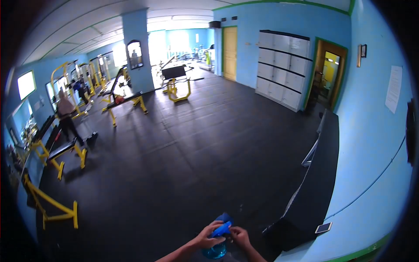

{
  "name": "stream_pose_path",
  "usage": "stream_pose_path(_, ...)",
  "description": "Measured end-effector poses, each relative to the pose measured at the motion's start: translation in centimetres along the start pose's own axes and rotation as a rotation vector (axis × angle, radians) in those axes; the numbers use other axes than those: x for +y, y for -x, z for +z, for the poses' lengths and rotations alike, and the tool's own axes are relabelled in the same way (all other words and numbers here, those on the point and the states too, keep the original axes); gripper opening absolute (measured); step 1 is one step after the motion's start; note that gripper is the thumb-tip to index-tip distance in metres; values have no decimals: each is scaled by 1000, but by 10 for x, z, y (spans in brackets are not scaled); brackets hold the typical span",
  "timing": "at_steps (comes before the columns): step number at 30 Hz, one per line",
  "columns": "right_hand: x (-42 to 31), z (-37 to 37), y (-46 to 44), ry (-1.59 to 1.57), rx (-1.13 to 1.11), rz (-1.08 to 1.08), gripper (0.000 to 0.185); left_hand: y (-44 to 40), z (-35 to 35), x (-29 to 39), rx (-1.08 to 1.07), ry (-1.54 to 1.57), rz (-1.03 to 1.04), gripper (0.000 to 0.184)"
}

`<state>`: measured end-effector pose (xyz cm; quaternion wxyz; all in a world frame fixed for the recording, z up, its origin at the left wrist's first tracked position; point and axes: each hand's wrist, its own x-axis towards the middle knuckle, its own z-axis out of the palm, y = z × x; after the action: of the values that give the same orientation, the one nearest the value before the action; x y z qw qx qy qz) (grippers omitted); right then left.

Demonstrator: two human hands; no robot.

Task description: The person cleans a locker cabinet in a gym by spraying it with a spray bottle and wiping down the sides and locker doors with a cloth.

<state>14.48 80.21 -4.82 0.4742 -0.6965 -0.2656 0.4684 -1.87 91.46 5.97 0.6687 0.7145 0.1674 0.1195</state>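
At the bottom centre, a spray bottle (214, 252) with a clear blue body and a bright blue spray head (223, 229) is held up in front of me. My left hand (208, 236) is closed around its upper part, fingers over the head. The fingers of my right hand (241, 237) are pinched together at the front end of the spray head, on the nozzle. A darker blue piece (224, 216), perhaps cloth, shows just beyond the head; what holds it is hidden.
Black matting (174, 174) covers the floor. To my right, a long black bench (321, 174) runs along the blue wall, with a phone (323, 228) near its close end. White lockers (283, 65) stand farther back. Yellow-framed gym benches (65, 150) and a person (66, 111) are at left.
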Motion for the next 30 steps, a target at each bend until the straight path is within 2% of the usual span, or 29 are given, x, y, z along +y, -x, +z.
stream_pose_path(1, 32, -2, -25, -34, -69, 55, 43, -21, -9, -20, -88, 34, 40, 52)
stream_pose_path(2, 65, 2, -47, -46, -41, 43, 43, -42, -13, -31, -116, 23, 52, 52)
stream_pose_path(4, 108, 25, -93, -1083, -197, -51, 53, -81, -31, -50, -345, -110, -155, 55)
stream_pose_path(5, 95, 21, -111, -1113, -186, -59, 53, -100, -42, -52, -367, -129, -170, 55)
stream_pose_path(7, 58, 3, -136, -977, -341, -51, 52, -126, -59, -48, -473, -215, 21, 55)
stream_pose_path(8, 23, -4, -149, -999, -336, -57, 52, -143, -72, -37, -488, -227, 9, 55)
stream_pose_path(10, -49, -30, -174, -1104, -354, 223, 49, -186, -96, -10, -499, -270, 113, 54)
stream_pose_path(11, -60, -32, -187, -1102, -353, 229, 49, -200, -105, -3, -440, -180, 200, 52)
stream_pose_path(14, -92, -64, -230, -1196, -459, 136, 46, -244, -131, 36, -405, -58, 162, 53)
stream_pose_path(15, -218, -58, -278, -1223, -496, 103, 45, -259, -142, 48, -390, -51, 174, 53)
stream_pose_path(17, -279, -80, -320, -1288, -551, 50, 43, -285, -162, 54, -365, 47, 151, 58)
stream_pose_path(18, -286, -91, -333, -1326, -571, 23, 42, -300, -172, 55, -363, 65, 153, 58)
stream_pose_path(20, -315, -121, -362, -1407, -602, -48, 41, -330, -193, 53, -292, 247, 69, 60)
stream_pose_path(22, -322, -160, -375, -1488, -628, -164, 39, -371, -222, 44, -289, 302, 119, 56)
stream_pose_path(25, -323, -203, -390, -1607, -635, -403, 38, -436, -268, 68, -330, -132, 128, 47)
stream_pose_path(30, -390, -260, -424, -1761, -620, -849, 37, -558, -305, 94, -469, -107, 36, 47)
